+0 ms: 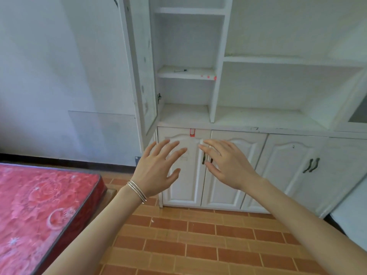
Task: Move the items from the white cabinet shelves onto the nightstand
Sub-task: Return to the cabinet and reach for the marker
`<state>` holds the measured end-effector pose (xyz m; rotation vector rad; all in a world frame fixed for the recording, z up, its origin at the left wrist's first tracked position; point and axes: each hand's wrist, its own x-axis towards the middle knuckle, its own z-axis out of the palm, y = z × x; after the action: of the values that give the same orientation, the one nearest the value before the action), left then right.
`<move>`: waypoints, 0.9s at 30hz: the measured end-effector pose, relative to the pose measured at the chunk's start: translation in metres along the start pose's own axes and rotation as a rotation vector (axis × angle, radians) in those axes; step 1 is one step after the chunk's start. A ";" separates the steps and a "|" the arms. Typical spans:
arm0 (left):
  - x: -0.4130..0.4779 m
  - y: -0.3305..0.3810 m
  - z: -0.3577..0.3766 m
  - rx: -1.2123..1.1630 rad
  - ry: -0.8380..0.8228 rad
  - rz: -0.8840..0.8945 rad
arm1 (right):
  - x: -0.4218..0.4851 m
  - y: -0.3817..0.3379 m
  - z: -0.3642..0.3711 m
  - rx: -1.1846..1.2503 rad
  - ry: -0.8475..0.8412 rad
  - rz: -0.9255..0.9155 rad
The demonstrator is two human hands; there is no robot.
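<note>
The white cabinet (218, 90) stands against the wall with open shelves above and closed doors below. A black-and-white marker pen (180, 71) lies on the narrow middle shelf at the left. The other shelves in view hold nothing. My left hand (158, 167), bangles on its wrist, and my right hand (228, 165) are both raised in front of the lower cabinet doors, fingers spread, holding nothing. No nightstand is in view.
An open glass door (143, 76) swings out at the cabinet's left side. A bed with a red patterned mattress (39, 211) fills the lower left. Brown brick-pattern tiles (198, 245) cover the floor between bed and cabinet. Dark handles (311, 165) sit on the lower doors.
</note>
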<state>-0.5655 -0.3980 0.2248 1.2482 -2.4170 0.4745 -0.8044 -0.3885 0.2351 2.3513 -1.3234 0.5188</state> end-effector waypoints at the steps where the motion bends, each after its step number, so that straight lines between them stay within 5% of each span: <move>1: 0.011 -0.004 0.008 -0.002 0.007 -0.001 | 0.007 0.011 0.007 0.002 -0.002 -0.004; 15: 0.219 -0.057 0.092 0.073 0.085 -0.105 | 0.151 0.207 0.081 -0.017 0.147 -0.114; 27: 0.344 -0.132 0.157 0.115 0.087 -0.155 | 0.252 0.300 0.156 0.033 0.164 -0.080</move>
<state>-0.6682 -0.7832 0.2671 1.4203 -2.2278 0.6152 -0.9226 -0.7914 0.2729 2.3212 -1.1514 0.6969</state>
